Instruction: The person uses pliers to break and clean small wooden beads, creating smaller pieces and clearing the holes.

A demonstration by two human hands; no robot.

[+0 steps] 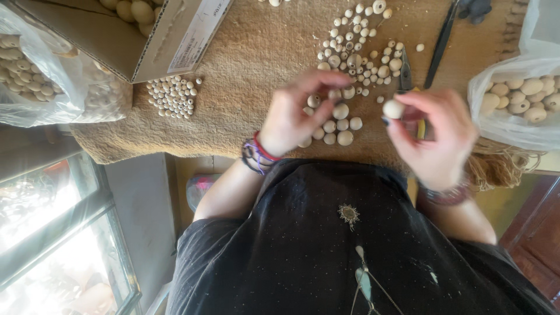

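The right hand (434,137) pinches a pale bead (393,108) between thumb and fingertips; the left hand (297,114), fingers loosely spread, hovers over loose beads (338,125) just beside it. Further off lie small beads (172,95), a scattered heap (361,49) and pliers (405,76). A cardboard box (157,41) (white label on its side) stands at the upper left, between plastic bags (52,81) of beads; another bag (516,105) sits right. All rest on a tan mat (245,64).

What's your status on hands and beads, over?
Right hand pinches one large pale bead. Left hand over loose beads on brown mat. Nothing between hands.
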